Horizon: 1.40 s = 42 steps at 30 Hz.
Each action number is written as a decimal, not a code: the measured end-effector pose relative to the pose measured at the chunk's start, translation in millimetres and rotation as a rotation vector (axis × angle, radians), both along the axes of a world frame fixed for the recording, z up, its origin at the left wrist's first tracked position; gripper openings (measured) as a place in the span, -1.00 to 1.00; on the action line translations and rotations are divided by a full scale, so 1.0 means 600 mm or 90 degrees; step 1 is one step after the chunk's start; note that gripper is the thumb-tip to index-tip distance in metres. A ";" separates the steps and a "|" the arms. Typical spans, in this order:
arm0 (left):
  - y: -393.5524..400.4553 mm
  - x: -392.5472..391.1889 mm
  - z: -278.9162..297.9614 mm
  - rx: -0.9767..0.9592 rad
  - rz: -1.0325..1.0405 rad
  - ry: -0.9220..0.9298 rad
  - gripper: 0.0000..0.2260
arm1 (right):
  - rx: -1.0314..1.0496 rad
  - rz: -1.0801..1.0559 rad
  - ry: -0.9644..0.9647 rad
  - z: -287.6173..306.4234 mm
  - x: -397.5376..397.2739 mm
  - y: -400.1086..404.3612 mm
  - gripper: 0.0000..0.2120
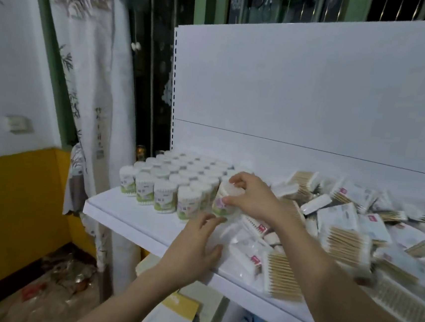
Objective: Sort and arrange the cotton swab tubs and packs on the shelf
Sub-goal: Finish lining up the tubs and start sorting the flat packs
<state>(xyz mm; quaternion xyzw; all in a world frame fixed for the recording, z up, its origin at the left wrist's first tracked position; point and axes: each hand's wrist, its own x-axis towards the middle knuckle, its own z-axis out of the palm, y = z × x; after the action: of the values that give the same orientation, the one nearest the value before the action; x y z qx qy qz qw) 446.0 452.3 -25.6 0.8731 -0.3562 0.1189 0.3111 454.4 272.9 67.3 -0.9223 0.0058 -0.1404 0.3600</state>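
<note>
At the left end of the white shelf [128,217] stands a block of cotton swab tubs [168,180], upright in close rows with white lids and green-and-white labels, packed full of swabs. Just beside the block's right edge, the right hand [251,194] grips one more tub [224,201] by its lid, fingers and thumb curled round the rim; this tub leans slightly and carries a pinkish label. Below it, the left hand [195,242] lies with its fingers spread and loose, resting on a clear plastic pack [239,244] at the shelf's front. To the right sprawls a loose heap of swab packs [349,233], clear bags showing wooden sticks with white tips, some with red marks, lying at all angles over one another. Behind rises the shelf's white back panel [316,93]. At far left are a white-and-yellow wall [9,180] and a printed curtain [86,58].
</note>
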 end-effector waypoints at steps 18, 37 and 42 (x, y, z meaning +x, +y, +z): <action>0.017 0.019 -0.038 0.014 -0.004 -0.172 -0.69 | -0.138 -0.194 -0.082 -0.043 0.014 0.066 -0.59; -0.122 -0.450 -0.375 0.384 -0.434 0.291 -0.79 | 0.276 -0.476 0.283 -0.418 -0.725 0.012 -0.82; -0.140 -0.584 -0.563 0.503 -0.386 0.442 -0.77 | 0.420 -0.547 0.420 -0.653 -0.904 -0.021 -0.84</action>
<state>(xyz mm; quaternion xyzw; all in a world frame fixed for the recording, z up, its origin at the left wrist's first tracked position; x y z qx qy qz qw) 95.9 368.0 -363.3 0.7700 -0.4838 -0.4080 0.0811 -88.0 260.0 -324.8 -0.6729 0.5292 0.0286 0.5161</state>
